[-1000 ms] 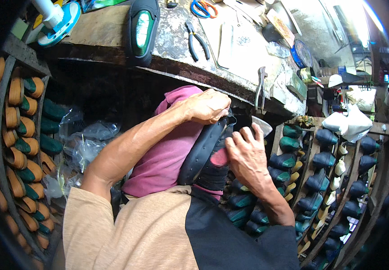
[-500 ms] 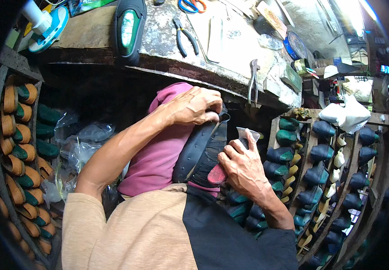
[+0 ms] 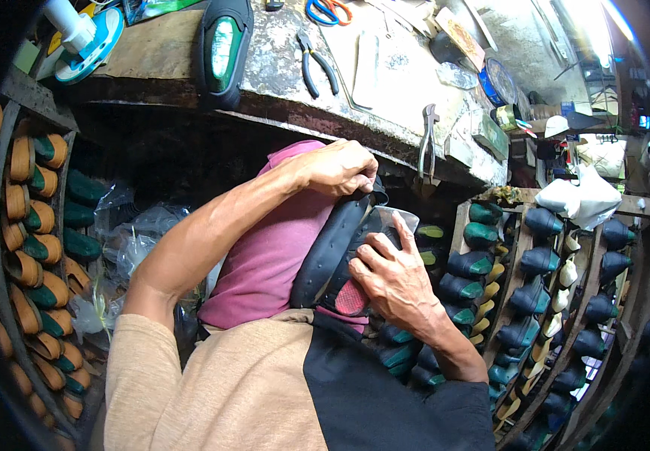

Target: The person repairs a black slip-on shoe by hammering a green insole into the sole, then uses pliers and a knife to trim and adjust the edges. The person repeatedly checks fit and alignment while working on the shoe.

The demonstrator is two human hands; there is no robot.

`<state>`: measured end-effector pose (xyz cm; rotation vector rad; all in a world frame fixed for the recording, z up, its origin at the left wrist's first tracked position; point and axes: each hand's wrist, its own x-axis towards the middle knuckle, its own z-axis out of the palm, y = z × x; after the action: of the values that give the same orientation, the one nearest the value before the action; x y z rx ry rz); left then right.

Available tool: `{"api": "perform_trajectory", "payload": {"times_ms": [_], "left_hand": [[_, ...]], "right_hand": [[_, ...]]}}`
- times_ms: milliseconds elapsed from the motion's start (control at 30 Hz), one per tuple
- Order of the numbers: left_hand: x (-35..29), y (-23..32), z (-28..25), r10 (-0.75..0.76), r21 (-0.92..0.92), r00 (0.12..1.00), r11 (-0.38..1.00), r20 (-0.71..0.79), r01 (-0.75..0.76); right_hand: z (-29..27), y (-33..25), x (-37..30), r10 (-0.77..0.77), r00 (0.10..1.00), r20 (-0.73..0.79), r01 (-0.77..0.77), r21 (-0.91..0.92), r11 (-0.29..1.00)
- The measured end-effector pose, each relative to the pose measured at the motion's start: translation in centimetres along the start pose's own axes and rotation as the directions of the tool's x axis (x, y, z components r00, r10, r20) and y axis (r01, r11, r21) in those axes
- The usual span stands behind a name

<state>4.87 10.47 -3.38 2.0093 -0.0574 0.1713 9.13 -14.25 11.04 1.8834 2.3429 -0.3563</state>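
Observation:
A black shoe [image 3: 330,248], dotted along its side with small marks, lies lengthwise over my lap against pink cloth [image 3: 269,263]. My left hand [image 3: 342,168] is closed on its far end, the fingers curled over the edge. In my right hand [image 3: 398,276] is a flat, wide-bladed hand tool with a red textured handle [image 3: 351,298]; its exact kind is unclear. My index finger stretches along the pale, shiny blade [image 3: 409,219]. The tool is right beside the shoe's right side; my hand hides whether they touch.
Ahead stands a worn workbench [image 3: 287,68] bearing a dark shoe [image 3: 221,56], pliers [image 3: 316,66], scissors [image 3: 329,10] and pincers [image 3: 428,139] at its edge. Racks of tan and green shoes [image 3: 39,255] stand left, dark shoes [image 3: 539,259] right. Clear plastic bags [image 3: 141,233] lie below.
My right hand and the tool have moved left, closer to the shoe. My left hand has shifted slightly to the right, its fingers drawn tighter. The whole view has shifted a little.

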Motion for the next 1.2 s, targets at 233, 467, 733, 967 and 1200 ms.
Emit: {"api": "perform_trajectory", "payload": {"times_ms": [233,467,733,967,1200], "left_hand": [[1.1,-0.3,-1.1,-0.075,-0.005,0.988,0.997,0.138,0.076],[1.0,-0.3,-1.1,-0.088,-0.033,0.988,0.995,0.126,0.093],[0.8,-0.2,-1.0,-0.091,-0.032,0.991,0.995,0.103,0.095],[1.1,-0.5,-0.5,-0.089,-0.009,0.992,0.996,0.089,0.090],[1.4,-0.8,-0.7,-0.104,-0.001,0.988,0.995,0.110,0.105]], "right_hand": [[0.6,0.7,1.5,-0.046,0.999,0.012,0.046,-0.022,0.999],[0.6,1.2,2.6,-0.078,0.991,0.112,0.083,-0.039,0.996],[0.0,1.6,3.4,-0.098,0.972,0.216,0.110,-0.046,0.993],[-1.7,0.9,4.0,0.042,0.994,0.104,-0.012,-0.274,0.962],[-2.5,0.6,3.2,-0.057,0.985,0.162,0.069,-0.072,0.995]]}}
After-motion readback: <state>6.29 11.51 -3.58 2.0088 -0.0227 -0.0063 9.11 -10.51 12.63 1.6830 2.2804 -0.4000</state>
